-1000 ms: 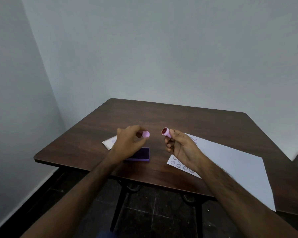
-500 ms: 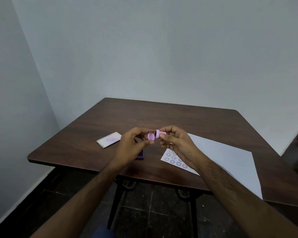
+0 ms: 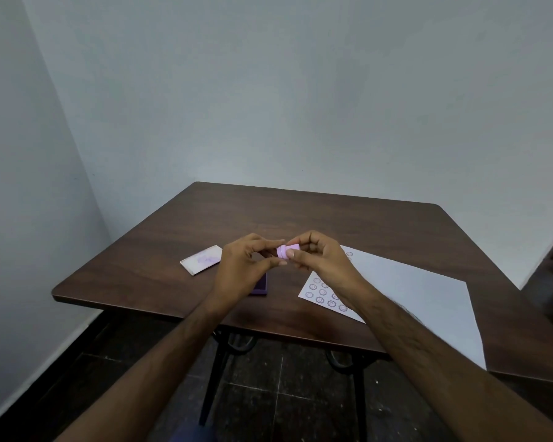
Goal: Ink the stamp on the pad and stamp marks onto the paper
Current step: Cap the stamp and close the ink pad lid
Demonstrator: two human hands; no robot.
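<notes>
In the head view, at the frame's centre, your left hand (image 3: 241, 271) and right hand (image 3: 321, 264) meet above the counter (image 3: 300, 215), fingers of both pinched on the small pink stamp (image 3: 287, 251), apparently fitting its cap. The ink pad (image 3: 262, 287) lies half hidden under your left hand; the paper (image 3: 412, 291), lower right, carries rows of marks. If you're capping, stamping looks finished; otherwise free the face and press it onto the pad.

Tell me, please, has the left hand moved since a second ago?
Yes. The left hand has moved rightward, away from the white card, to meet the right hand at the pink stamp.
</notes>
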